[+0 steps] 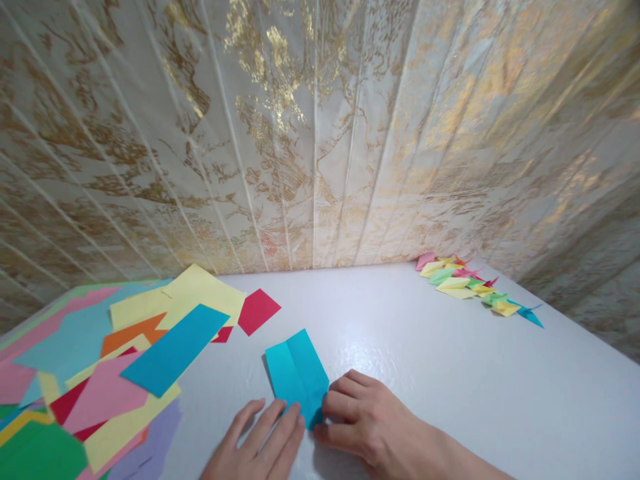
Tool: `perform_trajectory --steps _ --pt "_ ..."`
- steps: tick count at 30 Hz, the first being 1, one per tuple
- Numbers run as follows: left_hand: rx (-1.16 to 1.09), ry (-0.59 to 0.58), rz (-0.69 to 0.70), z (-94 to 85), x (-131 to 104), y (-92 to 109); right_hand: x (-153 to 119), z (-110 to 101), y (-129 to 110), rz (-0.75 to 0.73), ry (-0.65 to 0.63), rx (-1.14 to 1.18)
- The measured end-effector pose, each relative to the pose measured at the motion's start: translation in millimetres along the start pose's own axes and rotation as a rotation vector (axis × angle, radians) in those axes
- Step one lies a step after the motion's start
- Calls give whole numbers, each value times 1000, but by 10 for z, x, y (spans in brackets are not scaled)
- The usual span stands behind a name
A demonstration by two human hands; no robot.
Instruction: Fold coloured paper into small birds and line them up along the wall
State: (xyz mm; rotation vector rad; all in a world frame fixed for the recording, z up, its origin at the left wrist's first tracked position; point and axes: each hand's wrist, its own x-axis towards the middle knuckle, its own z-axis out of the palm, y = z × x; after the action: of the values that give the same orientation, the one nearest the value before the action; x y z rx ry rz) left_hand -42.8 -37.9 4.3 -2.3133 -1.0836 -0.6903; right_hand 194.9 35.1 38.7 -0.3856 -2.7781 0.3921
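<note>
A creased sheet of blue paper lies on the white table in front of me, with a fold line running down it. My left hand rests over its lower left edge, fingers stretched out and slightly apart. At the lower right edge, my right hand has its fingers curled and closed on the paper's border. Its fingertips are partly hidden, and so is the corner beneath them.
Many loose coloured paper pieces overlap on the left, among them a blue strip and a yellow sheet. A red piece lies beyond my sheet. Small folded paper cranes line the far right. A gold-patterned curtain hangs behind the table.
</note>
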Motion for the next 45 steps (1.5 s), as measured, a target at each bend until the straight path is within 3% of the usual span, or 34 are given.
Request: perform_trajectory --steps 5,11,15,20,26,34,38,45 --pt "66 45 -121 13 -86 -83 13 -18 -16 -5 2 7" --pt "19 -191 92 -238 96 -225 20 -32 1 77 51 153" --pt "-167 -233 -11 -127 113 -158 70 -18 9 109 78 260" --pt "-192 -157 -36 42 111 -116 86 -48 46 199 91 333" --pt "-217 -209 -48 45 133 -142 62 -106 122 274 65 462" --pt "-140 -131 39 70 101 -143 93 -168 146 304 39 500" --pt "-212 -89 -8 -24 222 -172 105 -163 146 278 27 454" --pt "-346 -106 -151 -122 290 -175 237 50 178 146 122 162"
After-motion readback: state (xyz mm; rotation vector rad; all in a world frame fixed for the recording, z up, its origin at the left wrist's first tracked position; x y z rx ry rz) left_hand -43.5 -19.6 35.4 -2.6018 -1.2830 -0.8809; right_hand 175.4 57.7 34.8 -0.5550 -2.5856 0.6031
